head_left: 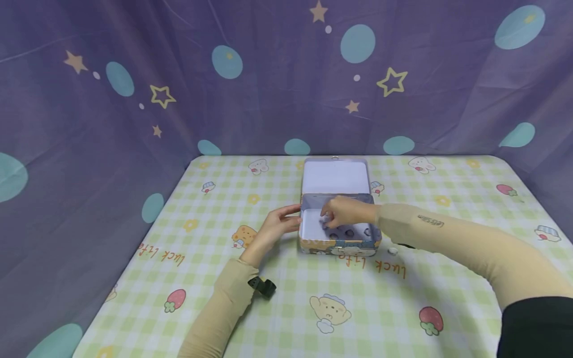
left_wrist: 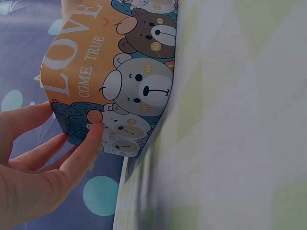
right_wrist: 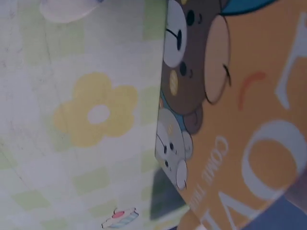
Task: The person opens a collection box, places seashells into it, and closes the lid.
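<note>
A tin box point(head_left: 305, 244) printed with bears and the word LOVE stands on the table, its white-lined lid point(head_left: 334, 176) raised at the back. Inside its right half lie several small dark, roundish pieces point(head_left: 349, 233), too small to identify. My right hand point(head_left: 344, 211) reaches into the box, fingers curled, and pinches a small pale piece point(head_left: 324, 219) near the white floor. With fairly straight fingers, my left hand point(head_left: 277, 226) touches the box's left side; in the left wrist view, its fingertips point(left_wrist: 97, 132) rest at one corner. The right wrist view shows mainly the box's printed side point(right_wrist: 249, 96).
Just right of the box, a small white object point(head_left: 392, 251) lies on the checked tablecloth point(head_left: 376, 318). A black strap-like piece point(head_left: 263, 287) sits at the left wrist. Behind the table hangs a purple curtain point(head_left: 277, 99) with stars and ovals.
</note>
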Motion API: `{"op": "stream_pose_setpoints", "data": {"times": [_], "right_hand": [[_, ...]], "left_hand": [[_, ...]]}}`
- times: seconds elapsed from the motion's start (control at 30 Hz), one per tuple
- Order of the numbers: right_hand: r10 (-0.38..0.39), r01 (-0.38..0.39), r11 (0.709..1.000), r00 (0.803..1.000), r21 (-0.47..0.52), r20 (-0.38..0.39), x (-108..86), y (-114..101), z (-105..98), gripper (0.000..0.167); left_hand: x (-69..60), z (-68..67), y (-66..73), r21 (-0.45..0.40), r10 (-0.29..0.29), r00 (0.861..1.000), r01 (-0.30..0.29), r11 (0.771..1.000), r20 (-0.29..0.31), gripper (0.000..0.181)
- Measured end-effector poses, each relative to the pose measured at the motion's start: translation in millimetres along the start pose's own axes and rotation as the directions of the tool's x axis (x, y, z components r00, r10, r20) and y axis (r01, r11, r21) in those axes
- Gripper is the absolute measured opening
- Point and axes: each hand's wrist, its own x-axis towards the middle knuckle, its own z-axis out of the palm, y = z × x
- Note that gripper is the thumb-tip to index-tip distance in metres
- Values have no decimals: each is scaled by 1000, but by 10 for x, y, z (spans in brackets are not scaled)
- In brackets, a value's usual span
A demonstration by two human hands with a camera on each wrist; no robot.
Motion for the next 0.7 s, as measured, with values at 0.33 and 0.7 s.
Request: {"op": "stream_pose_setpoints", "data": {"times": [0.33, 0.7], "right_hand": [[30, -24, 996, 997, 87, -73, -243, -70, -264, 20], [63, -47, 993, 987, 107, -149, -673, -192, -413, 20]], "left_hand": [[97, -36, -182, 4, 14, 998, -14, 1000, -56, 48], [-10, 17, 22, 26, 1, 1000, 0, 1000, -22, 48]]}}
